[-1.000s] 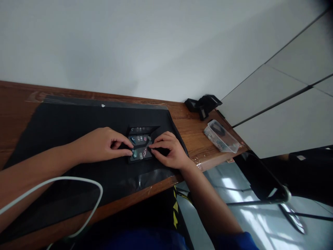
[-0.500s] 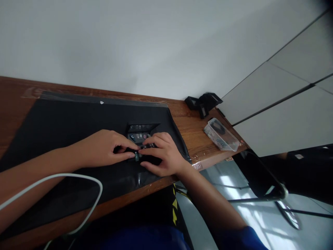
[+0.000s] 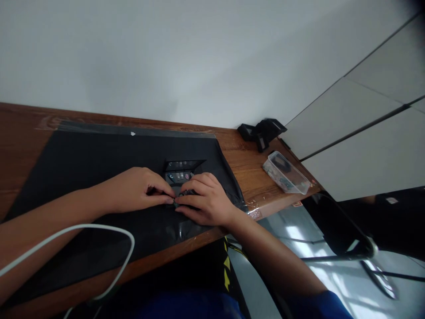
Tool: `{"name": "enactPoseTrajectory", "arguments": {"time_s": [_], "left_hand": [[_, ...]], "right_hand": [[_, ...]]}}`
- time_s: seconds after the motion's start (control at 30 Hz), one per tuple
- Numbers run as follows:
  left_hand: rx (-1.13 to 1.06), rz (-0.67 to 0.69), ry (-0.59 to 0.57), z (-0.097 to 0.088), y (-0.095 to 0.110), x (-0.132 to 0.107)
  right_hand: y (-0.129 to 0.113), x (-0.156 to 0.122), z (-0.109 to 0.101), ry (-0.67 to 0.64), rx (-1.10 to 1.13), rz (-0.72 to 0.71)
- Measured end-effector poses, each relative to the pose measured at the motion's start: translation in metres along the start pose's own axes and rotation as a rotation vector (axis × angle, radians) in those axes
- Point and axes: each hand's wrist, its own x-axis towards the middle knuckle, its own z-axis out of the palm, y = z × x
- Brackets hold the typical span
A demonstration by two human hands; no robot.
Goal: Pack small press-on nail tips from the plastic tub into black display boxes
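On the black mat (image 3: 99, 155) lies a small dark case (image 3: 186, 165) with its lid raised and several small shiny pieces inside. Just in front of it my left hand (image 3: 142, 190) has thumb and index finger pinched together; what they hold, if anything, is too small to make out. Close against those fingertips, my right hand (image 3: 209, 199) is closed in a pinch, its curled fingers covering the case's near right part. Whatever lies between the right fingertips is hidden.
A clear plastic box (image 3: 287, 173) with small contents stands on the wooden table (image 3: 232, 161) at the right. Behind it sit several black boxes (image 3: 262, 130) by the wall. A white cable (image 3: 131, 243) loops across the lower left, in front of my left forearm.
My right thumb and fingers have closed in toward the left fingertips, and the small greenish piece that showed between the hands is now mostly covered. The view has shifted slightly.
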Motion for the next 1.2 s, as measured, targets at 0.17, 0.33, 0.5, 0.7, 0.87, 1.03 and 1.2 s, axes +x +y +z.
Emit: {"name": "enactPoseTrajectory", "arguments": {"time_s": [0.17, 0.33, 0.5, 0.7, 0.87, 1.03, 1.2], "left_hand": [[-0.031, -0.025, -0.092, -0.003, 0.000, 0.001], [-0.025, -0.029, -0.090, -0.003, 0.002, 0.001], [-0.025, -0.033, -0.088, -0.004, 0.004, 0.001], [-0.034, -0.040, -0.094, -0.004, 0.002, 0.001], [-0.050, -0.007, -0.103, -0.005, 0.001, 0.001], [-0.064, -0.018, -0.096, -0.003, -0.001, 0.001], [-0.100, -0.021, -0.076, -0.003, -0.002, 0.000]], "right_hand": [[0.001, 0.000, 0.002, 0.064, 0.017, -0.045], [-0.002, 0.002, 0.000, 0.091, 0.035, -0.062], [-0.005, 0.006, 0.000, 0.031, 0.008, -0.038], [-0.006, 0.008, -0.002, 0.051, -0.014, -0.063], [-0.006, 0.007, -0.001, 0.071, -0.066, -0.093], [-0.002, 0.004, -0.005, 0.172, -0.101, -0.042], [0.009, 0.010, -0.010, 0.251, -0.090, 0.047]]}}
